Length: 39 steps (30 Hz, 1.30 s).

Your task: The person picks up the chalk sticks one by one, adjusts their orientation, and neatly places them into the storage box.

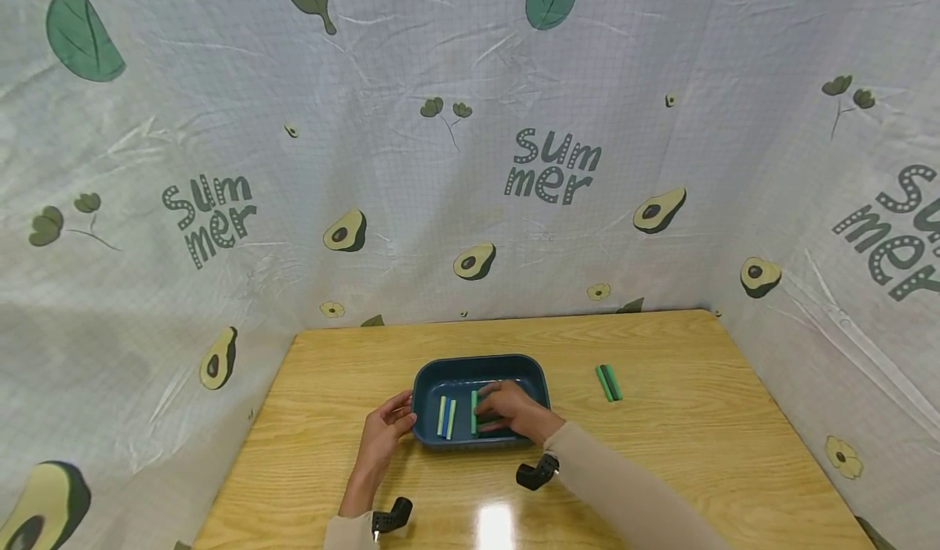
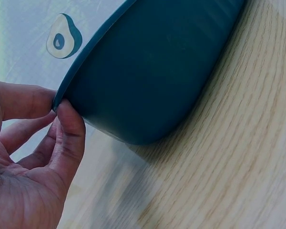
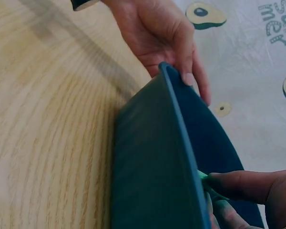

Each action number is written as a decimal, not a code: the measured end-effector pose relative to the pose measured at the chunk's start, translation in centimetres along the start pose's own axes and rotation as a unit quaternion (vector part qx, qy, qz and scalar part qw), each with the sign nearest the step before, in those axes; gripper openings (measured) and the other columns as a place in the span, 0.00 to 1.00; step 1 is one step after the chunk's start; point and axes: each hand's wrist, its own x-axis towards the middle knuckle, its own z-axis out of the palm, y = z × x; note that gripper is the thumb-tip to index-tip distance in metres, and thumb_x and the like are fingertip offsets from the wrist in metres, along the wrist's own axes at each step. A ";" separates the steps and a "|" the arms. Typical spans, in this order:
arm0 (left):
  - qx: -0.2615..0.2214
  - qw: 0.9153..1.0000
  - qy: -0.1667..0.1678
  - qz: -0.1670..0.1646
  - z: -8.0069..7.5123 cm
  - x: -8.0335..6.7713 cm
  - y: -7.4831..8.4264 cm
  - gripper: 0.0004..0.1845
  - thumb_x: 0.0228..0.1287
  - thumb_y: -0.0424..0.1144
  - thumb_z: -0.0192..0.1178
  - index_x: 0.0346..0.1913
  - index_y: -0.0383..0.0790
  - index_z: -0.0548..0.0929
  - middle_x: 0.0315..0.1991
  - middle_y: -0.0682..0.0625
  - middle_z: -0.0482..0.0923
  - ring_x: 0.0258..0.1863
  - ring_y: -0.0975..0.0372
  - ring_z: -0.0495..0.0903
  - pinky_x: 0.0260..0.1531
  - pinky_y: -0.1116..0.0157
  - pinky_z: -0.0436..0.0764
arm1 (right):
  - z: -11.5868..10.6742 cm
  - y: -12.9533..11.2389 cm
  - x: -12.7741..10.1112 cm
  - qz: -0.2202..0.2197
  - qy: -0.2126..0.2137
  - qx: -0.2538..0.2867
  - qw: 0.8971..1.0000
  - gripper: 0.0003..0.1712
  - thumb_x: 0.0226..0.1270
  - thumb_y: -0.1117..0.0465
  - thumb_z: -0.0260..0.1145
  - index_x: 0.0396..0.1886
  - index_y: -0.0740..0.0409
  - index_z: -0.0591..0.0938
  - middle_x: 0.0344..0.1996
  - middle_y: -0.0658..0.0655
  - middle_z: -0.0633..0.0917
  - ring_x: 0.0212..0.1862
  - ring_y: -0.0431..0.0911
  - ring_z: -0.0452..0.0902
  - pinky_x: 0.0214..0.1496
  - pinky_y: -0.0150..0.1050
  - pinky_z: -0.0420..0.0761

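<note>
White plastic sheeting (image 1: 279, 175) encloses the left, rear and right sides of the work area. It is creased, carries a fine grid, and is printed with avocados, leaves, flowers and "summer" lettering. The sheeting meets the rear edge of the worktop (image 1: 316, 387), which has a light wood-grain surface. A bright glare patch (image 1: 495, 527) lies on the worktop at front centre.

Left to right on the worktop:

The left hand (image 1: 384, 434) holds the left end of a dark teal plastic tray (image 1: 481, 359); its thumb and forefinger pinch the rim. A black wrist unit (image 1: 392, 516) is mounted at the cuff.

The tray stands upright on the worktop. At the left inside it lie a pale yellow stick (image 1: 441, 416), a blue stick (image 1: 446, 418) and a pale green stick (image 1: 451, 419), side by side.

A green stick (image 1: 474, 413) is inside the tray, right of this group. The fingers of the right hand (image 1: 510, 410) pinch it.

On the worktop, right of and apart from the tray, a black stick (image 1: 609, 383) lies between two bright green sticks (image 1: 614, 380).
</note>
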 end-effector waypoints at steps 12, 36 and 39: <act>-0.003 1.000 0.000 -0.003 0.0 0.0 0.0 0.26 0.65 0.24 0.57 0.67 0.32 0.72 0.60 0.34 0.73 0.53 0.55 0.76 0.39 0.73 0.81 | 0.4 0.4 -0.1 -0.003 0.018 -0.024 1.000 0.25 0.60 0.72 0.64 0.58 0.71 0.75 0.41 0.66 0.84 0.35 0.49 0.84 0.39 0.47 0.86; -0.002 1.000 0.002 0.005 -0.1 0.2 -0.4 0.25 0.65 0.24 0.58 0.66 0.31 0.73 0.59 0.34 0.73 0.49 0.62 0.77 0.39 0.73 0.81 | -3.6 -2.4 -3.5 -0.112 -0.007 0.019 0.994 0.21 0.68 0.62 0.64 0.57 0.67 0.74 0.44 0.59 0.81 0.44 0.48 0.83 0.53 0.49 0.83; -0.001 1.000 0.002 0.003 -0.1 0.2 -0.3 0.25 0.65 0.24 0.57 0.66 0.31 0.73 0.59 0.35 0.74 0.48 0.62 0.77 0.39 0.73 0.81 | -4.4 -2.7 -4.2 -0.120 0.004 0.009 0.993 0.20 0.69 0.62 0.63 0.57 0.66 0.75 0.44 0.58 0.82 0.43 0.46 0.83 0.52 0.48 0.84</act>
